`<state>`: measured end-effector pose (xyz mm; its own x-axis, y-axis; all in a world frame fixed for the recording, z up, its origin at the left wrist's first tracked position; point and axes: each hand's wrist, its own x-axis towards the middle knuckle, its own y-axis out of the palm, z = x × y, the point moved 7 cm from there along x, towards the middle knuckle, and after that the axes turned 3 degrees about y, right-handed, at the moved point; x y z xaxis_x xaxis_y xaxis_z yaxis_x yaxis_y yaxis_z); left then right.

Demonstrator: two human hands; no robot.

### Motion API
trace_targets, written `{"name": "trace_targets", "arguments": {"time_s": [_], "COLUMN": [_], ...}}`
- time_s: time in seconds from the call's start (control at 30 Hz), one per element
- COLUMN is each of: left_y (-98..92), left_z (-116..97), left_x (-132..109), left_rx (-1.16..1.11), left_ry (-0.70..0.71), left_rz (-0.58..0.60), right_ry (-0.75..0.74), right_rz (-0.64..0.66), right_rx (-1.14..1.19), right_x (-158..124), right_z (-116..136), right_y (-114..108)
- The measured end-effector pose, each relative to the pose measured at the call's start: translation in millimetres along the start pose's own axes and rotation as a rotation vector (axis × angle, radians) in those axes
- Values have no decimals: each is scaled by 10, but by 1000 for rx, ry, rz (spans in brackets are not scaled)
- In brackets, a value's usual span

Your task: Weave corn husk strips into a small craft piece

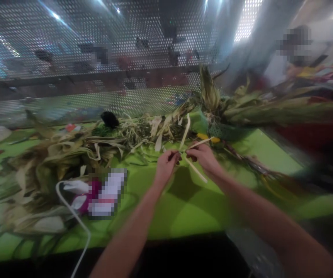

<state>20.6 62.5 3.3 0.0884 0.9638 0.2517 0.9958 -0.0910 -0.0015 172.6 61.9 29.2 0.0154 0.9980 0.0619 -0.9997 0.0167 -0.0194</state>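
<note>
Pale, narrow strips of dried husk (196, 170) meet between my two hands over the green tabletop. My left hand (167, 163) is closed, its fingertips pinching the strips from the left. From the right, my right hand (203, 155) pinches them close by, with only a small gap between the hands. One strip end points up, one lies toward the right over my right hand, and one slants down to the right. The exact crossing at my fingertips is too small to make out.
Dried husks (47, 166) lie heaped at the left, shredded ones (137, 131) along the back. A green basket (227, 131) with long husks stands back right. A magenta object with a white cable (89, 231) sits near a blurred-out white item (108, 195). Behind rises a perforated metal screen (143, 90).
</note>
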Motion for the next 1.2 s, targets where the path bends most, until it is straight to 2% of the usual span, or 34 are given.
{"name": "trace_targets", "arguments": {"time_s": [0.07, 0.23, 0.4, 0.47, 0.6, 0.67, 0.73, 0.87, 0.97, 1.13, 1.2], "left_y": [-2, 7, 23, 47, 77, 85, 101, 103, 78, 66, 71], "left_z": [-4, -32, 35, 50, 52, 40, 20, -2, 15, 47, 56], "left_x": [-3, -3, -2, -2, -9, -15, -23, -35, -29, -15, -20], "left_rx": [-15, 59, -97, -123, -86, -89, -104, -127, -161, -244, -268], "left_ry": [-4, 13, -49, -64, -69, -57, -43, -67, -98, -55, -51], "left_rz": [-5, 18, 10, 39, 99, 115, 136, 123, 69, 16, 0], "right_ry": [-49, -352, -288, -349, -620, -691, -708, -595, -446, -158, -50], "right_rz": [-25, -107, -112, -148, -216, -240, -234, -143, -144, -54, -17], "right_rx": [-32, -312, -269, -312, -647, -814, -875, -721, -562, -30, 82], "right_x": [-33, -186, -134, -138, -279, -337, -351, -265, -184, -71, -42], "right_z": [33, 282, 266, 329, 533, 568, 566, 471, 347, 98, 24], "right_y": [-8, -24, -47, -68, -28, 4, 22, 17, -22, -2, 31]}}
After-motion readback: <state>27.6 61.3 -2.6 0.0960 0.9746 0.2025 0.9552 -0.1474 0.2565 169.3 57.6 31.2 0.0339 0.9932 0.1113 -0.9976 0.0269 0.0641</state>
